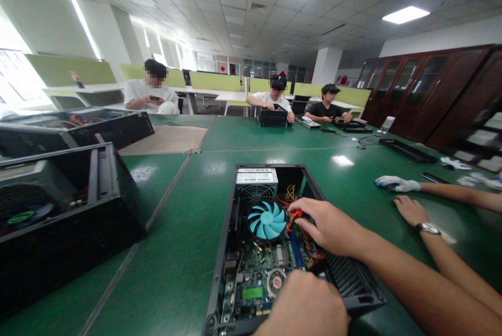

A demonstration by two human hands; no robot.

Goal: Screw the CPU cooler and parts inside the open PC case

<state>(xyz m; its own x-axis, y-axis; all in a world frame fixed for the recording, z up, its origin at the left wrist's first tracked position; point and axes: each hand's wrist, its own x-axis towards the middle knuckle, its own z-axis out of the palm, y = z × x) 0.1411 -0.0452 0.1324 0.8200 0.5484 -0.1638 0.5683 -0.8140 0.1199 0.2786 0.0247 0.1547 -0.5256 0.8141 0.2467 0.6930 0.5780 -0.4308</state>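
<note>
An open black computer case (225, 252) lies on the green table in front of me, its inside facing up. My right hand (329, 223) pinches an orange-and-black screwdriver (294, 217) at the right edge of a turquoise cooling fan (267, 220); the tool's tip is hidden. Closed and slightly blurred, my left hand (308, 304) rests at the near edge of the case with its fingertips out of sight. Between my hands and the fan lies the motherboard (253, 268). A power supply (257, 176) with a white label sits at the far end.
More opened computer cases (70, 242) stand at the left. At the right, another person's gloved hand (400, 184) and bare hand (411, 210) with a watch rest on the table. Several people sit across the table, one at a black case (272, 116). A long black panel (408, 150) lies far right.
</note>
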